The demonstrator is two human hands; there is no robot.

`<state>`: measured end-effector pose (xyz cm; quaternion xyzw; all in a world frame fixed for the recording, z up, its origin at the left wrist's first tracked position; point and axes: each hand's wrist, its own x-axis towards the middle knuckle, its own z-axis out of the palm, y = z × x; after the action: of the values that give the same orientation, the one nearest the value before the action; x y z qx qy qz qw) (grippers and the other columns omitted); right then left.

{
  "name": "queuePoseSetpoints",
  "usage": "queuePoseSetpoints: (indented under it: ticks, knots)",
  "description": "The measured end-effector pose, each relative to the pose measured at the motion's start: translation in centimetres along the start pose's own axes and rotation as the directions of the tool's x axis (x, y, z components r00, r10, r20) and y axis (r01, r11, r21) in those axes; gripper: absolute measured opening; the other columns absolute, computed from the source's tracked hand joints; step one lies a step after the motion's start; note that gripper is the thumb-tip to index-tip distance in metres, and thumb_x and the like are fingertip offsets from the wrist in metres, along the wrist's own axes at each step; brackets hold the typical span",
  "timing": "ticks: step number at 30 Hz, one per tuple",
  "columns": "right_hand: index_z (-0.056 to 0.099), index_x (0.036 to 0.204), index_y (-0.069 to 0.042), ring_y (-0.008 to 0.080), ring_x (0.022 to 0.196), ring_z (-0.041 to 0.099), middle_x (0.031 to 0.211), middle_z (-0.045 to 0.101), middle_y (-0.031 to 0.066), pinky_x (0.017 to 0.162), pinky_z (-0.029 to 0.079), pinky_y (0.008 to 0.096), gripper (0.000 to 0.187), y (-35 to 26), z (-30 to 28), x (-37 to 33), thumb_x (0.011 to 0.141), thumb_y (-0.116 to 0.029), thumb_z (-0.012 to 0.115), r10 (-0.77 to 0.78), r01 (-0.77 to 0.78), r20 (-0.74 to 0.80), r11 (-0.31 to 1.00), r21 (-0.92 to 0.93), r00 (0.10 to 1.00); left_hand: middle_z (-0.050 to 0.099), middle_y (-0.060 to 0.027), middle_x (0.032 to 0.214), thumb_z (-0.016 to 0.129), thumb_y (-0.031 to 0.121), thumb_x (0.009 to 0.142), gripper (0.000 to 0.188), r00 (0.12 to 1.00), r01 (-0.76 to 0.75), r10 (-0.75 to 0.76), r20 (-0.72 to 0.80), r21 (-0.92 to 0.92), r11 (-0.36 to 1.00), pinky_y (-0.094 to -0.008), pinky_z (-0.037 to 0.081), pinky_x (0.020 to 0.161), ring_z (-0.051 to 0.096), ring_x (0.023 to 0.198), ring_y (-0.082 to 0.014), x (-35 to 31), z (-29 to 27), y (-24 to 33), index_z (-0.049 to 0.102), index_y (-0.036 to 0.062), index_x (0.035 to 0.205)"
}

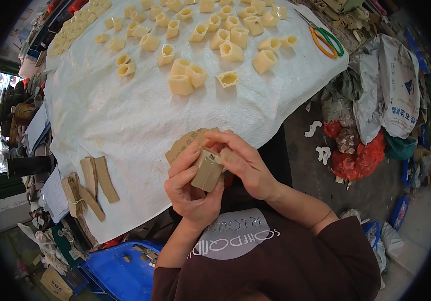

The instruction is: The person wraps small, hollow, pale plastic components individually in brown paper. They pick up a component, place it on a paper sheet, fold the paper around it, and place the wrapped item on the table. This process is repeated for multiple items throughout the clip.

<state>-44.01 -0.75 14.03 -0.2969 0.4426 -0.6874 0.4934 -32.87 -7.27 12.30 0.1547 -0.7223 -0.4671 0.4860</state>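
In front of my body, my left hand (pixel 183 193) wraps round a small tan, box-like block (pixel 207 173) with angled sides and holds it tilted. The fingers of my right hand (pixel 245 163) are bent in at its upper right edge, gripping it there; their tips are partly hidden. A flat piece of brown cardboard (pixel 191 140) with printing shows just behind the block and fingers; whether it is joined to the block I cannot tell. Farther off on the white sheet (pixel 120 110) stand many hollow, cream-coloured angular pieces (pixel 230 51), some of them clustered together (pixel 181 83).
Scissors (pixel 324 42) with orange and green handles lie at the sheet's far right edge. Brown cardboard strips (pixel 97 178) rest at the left. Below them is a blue tub (pixel 117 266) with small parts inside. Red bags (pixel 358 158) and white sacks (pixel 398 90) crowd the right.
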Motion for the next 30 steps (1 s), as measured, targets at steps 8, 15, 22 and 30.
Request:
queuePoseSetpoints:
  ticks: [8,15,22,30]
  knots:
    - [0.051,0.113,0.001,0.0066,0.081,0.050,0.096,0.054,0.0035,0.069,0.043,0.0217,0.028,-0.6,0.2,0.0,0.089,-0.013,0.048,0.040,-0.039,0.006,0.992,-0.120,0.999,0.045,-0.0190,0.118,0.068,-0.013,0.064,0.056,0.997,-0.079,0.078,-0.030,-0.066,0.995,-0.0470,0.042,0.094,0.045,0.115,-0.0412,0.5,0.6,-0.8,0.035,0.0072,0.104]
    - [0.051,0.109,0.002,0.0060,0.079,0.049,0.095,0.054,0.0041,0.071,0.043,0.0212,0.025,-0.9,0.3,-0.2,0.088,-0.012,0.048,0.128,-0.131,-0.032,0.985,-0.116,0.991,0.047,-0.0213,0.119,0.068,-0.010,0.067,0.055,0.992,-0.114,0.113,0.049,0.020,0.993,-0.0443,0.045,0.089,0.050,0.110,-0.0379,0.1,0.3,-1.5,0.034,0.0082,0.106]
    - [0.045,0.118,0.000,0.0084,0.079,0.051,0.097,0.054,0.0078,0.070,0.044,0.0231,0.033,0.0,1.2,-0.6,0.087,-0.011,0.049,0.084,-0.098,-0.094,0.981,-0.165,0.992,0.052,-0.0243,0.112,0.069,-0.010,0.065,0.055,0.991,-0.131,0.134,-0.015,0.103,0.986,-0.0424,0.047,0.085,0.055,0.103,-0.0363,-0.1,0.7,-2.0,0.037,0.0057,0.107]
    - [0.034,0.129,0.000,0.0137,0.098,0.048,0.112,0.044,0.0104,0.083,0.041,0.0279,0.047,0.9,1.8,-1.0,0.085,-0.009,0.049,0.088,-0.090,-0.030,0.991,-0.100,0.996,0.046,-0.0268,0.117,0.066,-0.004,0.074,0.046,0.998,-0.067,0.064,0.020,0.157,0.985,-0.0411,0.047,0.086,0.052,0.107,-0.0355,-0.4,0.3,-1.7,0.033,0.0063,0.105]
